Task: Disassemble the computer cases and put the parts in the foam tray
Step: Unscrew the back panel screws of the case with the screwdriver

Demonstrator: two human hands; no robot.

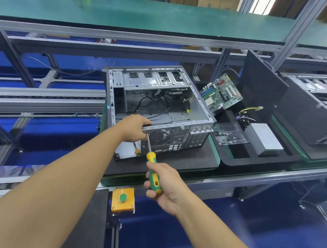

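An open grey computer case (199,109) lies on its side on a black mat, its rear panel with the fan grille facing me. My left hand (133,127) grips the near top edge of the case at its left rear corner. My right hand (164,185) holds a green and yellow screwdriver (152,168), whose shaft points up at the rear panel just beside my left hand's fingers. To the right, the black foam tray (230,157) holds a green motherboard (221,93), a grey power supply (264,138) with loose wires, and a clear plastic screw box (230,134).
A dark side panel (260,83) leans upright at the tray's right side. A second open case (318,90) lies at the far right. A yellow box with a green button (123,198) sits on the bench's front rail. A green shelf (129,14) runs overhead.
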